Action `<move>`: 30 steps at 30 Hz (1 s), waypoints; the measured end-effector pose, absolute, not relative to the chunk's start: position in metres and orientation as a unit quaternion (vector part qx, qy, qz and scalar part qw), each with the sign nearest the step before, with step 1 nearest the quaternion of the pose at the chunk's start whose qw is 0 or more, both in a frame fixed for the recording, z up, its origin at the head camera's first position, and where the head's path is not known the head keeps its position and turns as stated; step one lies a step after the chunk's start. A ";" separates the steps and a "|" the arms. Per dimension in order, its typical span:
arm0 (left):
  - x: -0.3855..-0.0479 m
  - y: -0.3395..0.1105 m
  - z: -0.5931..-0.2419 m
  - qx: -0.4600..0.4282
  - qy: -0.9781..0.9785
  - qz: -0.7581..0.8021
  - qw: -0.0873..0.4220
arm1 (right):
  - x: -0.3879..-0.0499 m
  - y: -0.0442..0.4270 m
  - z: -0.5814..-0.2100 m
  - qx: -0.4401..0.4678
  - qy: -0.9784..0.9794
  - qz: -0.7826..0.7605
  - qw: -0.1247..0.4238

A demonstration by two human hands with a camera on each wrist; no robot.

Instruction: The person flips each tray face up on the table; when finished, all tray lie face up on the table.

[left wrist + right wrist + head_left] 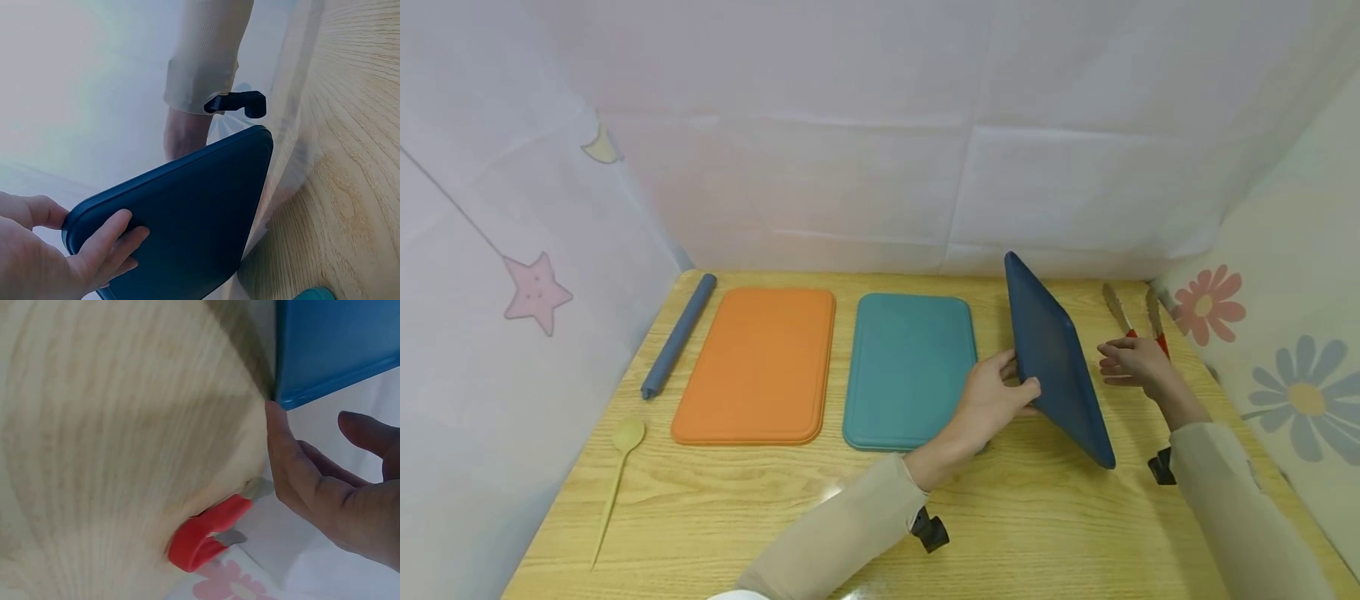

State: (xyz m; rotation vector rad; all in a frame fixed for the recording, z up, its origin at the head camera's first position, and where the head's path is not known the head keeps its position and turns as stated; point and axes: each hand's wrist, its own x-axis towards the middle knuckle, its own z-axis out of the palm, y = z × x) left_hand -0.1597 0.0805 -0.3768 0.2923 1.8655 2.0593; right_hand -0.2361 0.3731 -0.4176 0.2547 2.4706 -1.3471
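Note:
My left hand (983,407) pinches one long edge of a dark blue rectangular tray (1056,367), the thumb on one face and the fingers on the other. The tray is tilted up steeply on its side; whether its lower edge touches the table cannot be told. To the right of the tray, my right hand (1138,365) is held with fingers extended and nothing in it. In the right wrist view, its fingertips appear close to a corner of the blue tray (337,350). Red-handled tongs (206,531) lie just beyond the right hand, partly hidden by it in the head view.
A teal tray (910,367) lies flat left of the blue one, and an orange tray (756,367) lies farther left. Along the left table edge are a blue-grey rod (679,335) and a yellow spoon (617,475). Fabric sheets (820,192) hang around the wooden table (760,508).

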 end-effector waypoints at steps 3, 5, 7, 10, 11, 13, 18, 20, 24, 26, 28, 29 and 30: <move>-0.160 0.080 -0.378 0.102 0.659 0.724 0.174 | -0.235 0.378 -0.426 0.086 0.871 -0.450 0.178; -0.160 0.079 -0.378 0.098 0.658 0.725 0.176 | -0.234 0.380 -0.430 0.087 0.872 -0.442 0.188; -0.161 0.079 -0.378 0.096 0.668 0.717 0.173 | -0.233 0.382 -0.433 0.095 0.869 -0.445 0.195; -0.161 0.078 -0.377 0.094 0.676 0.710 0.173 | -0.231 0.382 -0.436 0.102 0.864 -0.452 0.197; -0.161 0.078 -0.377 0.095 0.677 0.709 0.173 | -0.230 0.382 -0.436 0.103 0.862 -0.456 0.197; -0.161 0.077 -0.376 0.095 0.671 0.713 0.177 | -0.229 0.382 -0.438 0.104 0.861 -0.458 0.196; -0.161 0.076 -0.375 0.096 0.666 0.718 0.182 | -0.226 0.381 -0.440 0.097 0.863 -0.456 0.196; -0.161 0.076 -0.375 0.091 0.667 0.716 0.185 | -0.225 0.380 -0.440 0.089 0.869 -0.447 0.195; -0.161 0.075 -0.373 0.082 0.669 0.714 0.190 | -0.223 0.379 -0.441 0.069 0.884 -0.421 0.192; -0.161 0.074 -0.372 0.081 0.673 0.710 0.189 | -0.223 0.378 -0.441 0.065 0.889 -0.411 0.190; -0.161 0.073 -0.371 0.081 0.673 0.710 0.189 | -0.223 0.379 -0.441 0.063 0.893 -0.404 0.188; -0.161 0.073 -0.371 0.081 0.675 0.709 0.188 | -0.223 0.379 -0.441 0.063 0.894 -0.403 0.188; -0.161 0.073 -0.371 0.081 0.670 0.712 0.191 | -0.223 0.379 -0.441 0.064 0.893 -0.403 0.188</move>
